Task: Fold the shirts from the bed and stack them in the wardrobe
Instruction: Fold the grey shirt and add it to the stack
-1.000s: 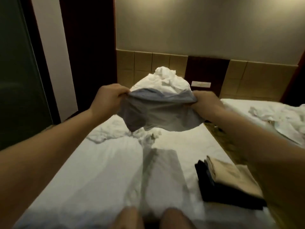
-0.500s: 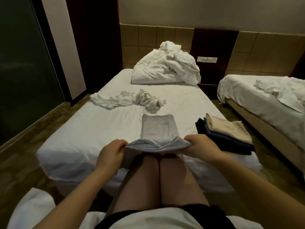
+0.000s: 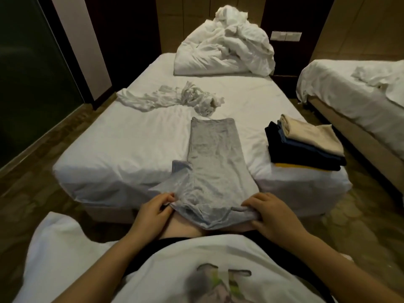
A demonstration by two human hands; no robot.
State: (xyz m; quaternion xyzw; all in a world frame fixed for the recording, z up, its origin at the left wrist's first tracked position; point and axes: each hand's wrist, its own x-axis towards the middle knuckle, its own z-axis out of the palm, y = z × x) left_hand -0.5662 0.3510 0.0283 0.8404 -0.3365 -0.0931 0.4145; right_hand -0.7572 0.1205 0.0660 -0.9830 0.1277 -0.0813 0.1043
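Grey shirt (image 3: 215,162) stretched lengthwise down the bed (image 3: 131,138), near end pinched by left hand (image 3: 153,213) and right hand (image 3: 273,215); folded stack (image 3: 306,145) at three o'clock. Crumpled white shirt (image 3: 175,99) at eleven o'clock

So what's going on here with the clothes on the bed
A person is folding a grey shirt laid lengthwise on the bed. The left hand and right hand each grip its near end, which hangs over the bed's edge at their lap. A stack of folded clothes sits at the bed's right corner, and a crumpled white garment lies further up, not yet folded.
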